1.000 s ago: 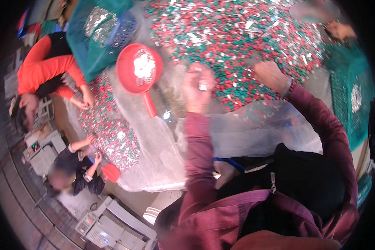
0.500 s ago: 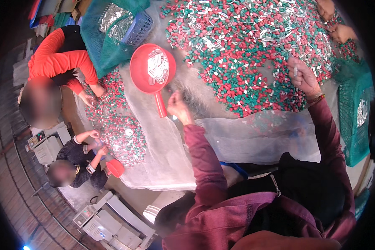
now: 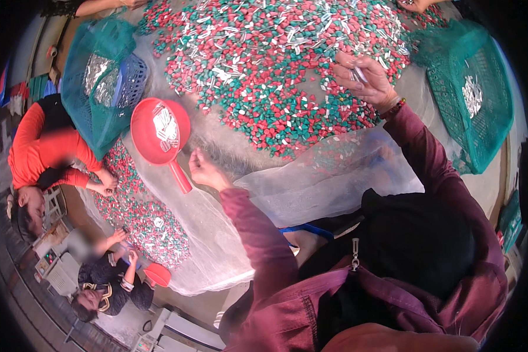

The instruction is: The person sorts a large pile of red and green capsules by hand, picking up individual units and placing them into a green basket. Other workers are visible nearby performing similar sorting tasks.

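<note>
My right hand (image 3: 366,82) is over the big heap of small red and green pieces (image 3: 264,111), its thumb and fingers closed on silvery strip-like pieces (image 3: 359,74). Similar pale strips lie scattered through the heap. At the heap's near left edge, my left hand (image 3: 208,170) is closed, fingertips drawn together; whether anything is between them is too small to make out. Just left of it lies a red plastic dipper (image 3: 139,138), its handle pointing toward me. Inside the dipper sits a small pile of silvery-white elongated pieces (image 3: 165,126).
Green-netted baskets holding silvery pieces stand at the far left (image 3: 76,88) and right (image 3: 475,135). White sheeting (image 3: 334,188) drapes the table's near edge. Two co-workers, one in orange (image 3: 58,141), sort a second heap (image 3: 141,217) at left. Other people's hands (image 3: 416,4) reach in along the far side.
The whole view has shifted, so the dipper and heap appear further left. My right hand's fingers look more spread, and the strips in it show more plainly. My left hand stays beside the dipper.
</note>
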A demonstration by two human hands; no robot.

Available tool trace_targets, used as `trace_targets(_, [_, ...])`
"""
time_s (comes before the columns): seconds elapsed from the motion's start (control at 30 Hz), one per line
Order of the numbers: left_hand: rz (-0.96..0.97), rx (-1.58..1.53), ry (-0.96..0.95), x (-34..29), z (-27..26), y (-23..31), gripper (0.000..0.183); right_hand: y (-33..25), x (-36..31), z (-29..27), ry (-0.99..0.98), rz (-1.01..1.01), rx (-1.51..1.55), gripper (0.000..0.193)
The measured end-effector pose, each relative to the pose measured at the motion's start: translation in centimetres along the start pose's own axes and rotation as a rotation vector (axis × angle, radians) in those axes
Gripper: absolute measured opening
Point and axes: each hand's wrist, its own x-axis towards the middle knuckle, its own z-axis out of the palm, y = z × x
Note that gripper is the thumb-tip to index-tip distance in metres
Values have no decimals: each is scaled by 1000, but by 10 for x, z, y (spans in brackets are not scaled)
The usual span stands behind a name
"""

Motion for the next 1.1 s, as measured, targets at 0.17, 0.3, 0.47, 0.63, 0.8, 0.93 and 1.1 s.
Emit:
trace_targets(0.17, [361,-144,-459,-70,66,67,34,4,3,-2,86,50,-531,21])
trace_targets(0.3, [710,222,-1013,-94,125,84,31,0,1,-7,178,-9,-339,33])
trace_targets(0.47, [1151,859,-1232,-96,145,67,24,-47,-31,-25,327,-260,-148,22])
trace_targets(0.63, [1319,826,-1151,-98,143,58,23,-85,-87,-32,846,-487,-719,21])
trace_targets(0.8, [1332,905,-1168,-102,148,55,11,-55,-78,-55,837,-419,-1595,24])
trace_targets(0.93, [1081,756,-1215,-97,148,71,15,-18,-40,-84,751,-115,-2124,16])
trace_targets(1.1, [-280,-322,-1112,-101,138,108,15,17,-8,-78,597,-235,-2328,17])
